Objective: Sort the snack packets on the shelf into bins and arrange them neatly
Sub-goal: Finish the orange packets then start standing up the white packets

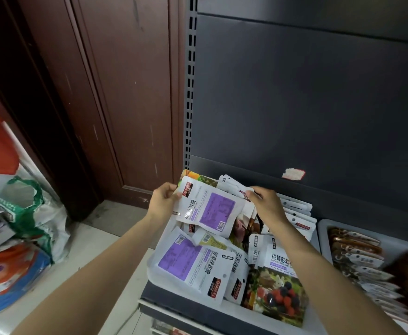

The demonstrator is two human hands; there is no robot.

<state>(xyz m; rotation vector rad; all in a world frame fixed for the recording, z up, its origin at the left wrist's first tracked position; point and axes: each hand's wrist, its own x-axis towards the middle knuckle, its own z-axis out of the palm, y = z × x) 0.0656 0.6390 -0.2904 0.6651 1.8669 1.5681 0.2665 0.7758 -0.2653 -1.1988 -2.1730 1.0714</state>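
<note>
**Head view: both hands over a bin of mixed snack packets**

Head camera looks down at a dark shelf (164, 298) carrying a white bin (153, 267) heaped with snack packets. The left hand (162, 201) pinches the left edge of a white packet with a purple panel (210, 210), thumb on its face and fingers behind, holding it tilted above the pile. The right hand (267, 201) reaches to the rear of the bin, fingers curled on the top edges of a row of upright white packets (232, 184); how firmly it grips them I cannot tell.

Lower in the same bin lies a second purple-panel packet (188, 264), face up and slanted toward the front left corner. Just right of it a narrow white packet with red lettering (238, 272) stands on edge, and at the front right a packet printed with berries (280, 291) leans against the front rim. More white packets (297, 213) are filed in a row behind the right wrist.

To the right, a second white bin (322, 228) holds a row of packets with brown contents (358, 247). On the floor at left sit a green-and-white bag (36, 213) and a blue-and-orange sack (12, 274).
</note>
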